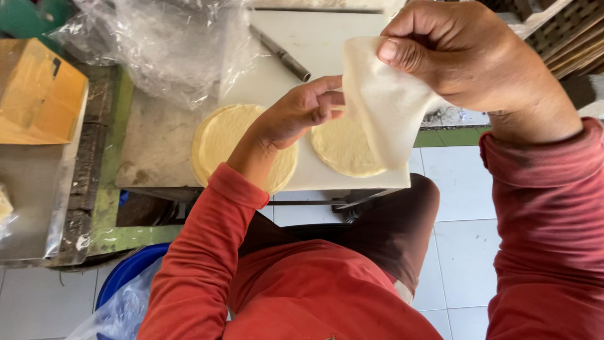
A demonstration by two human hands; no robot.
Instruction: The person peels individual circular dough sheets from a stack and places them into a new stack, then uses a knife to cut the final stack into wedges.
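Note:
My right hand (pixel 462 60) is raised above the white cutting board (pixel 314 47) and pinches the top edge of a thin, pale dough sheet (pixel 384 107) that hangs down from it. My left hand (pixel 302 113) grips the sheet's left edge with its fingertips. Below the hanging sheet lies a round yellowish dough disc (pixel 340 148) on the board. A stack of similar round discs (pixel 220 138) sits to the left, partly under my left wrist.
A knife with a grey handle (pixel 280 53) lies at the back of the board. A crumpled clear plastic bag (pixel 163 44) sits at the back left, beside a yellow cardboard box (pixel 38 91). A blue bucket (pixel 129 271) stands on the tiled floor.

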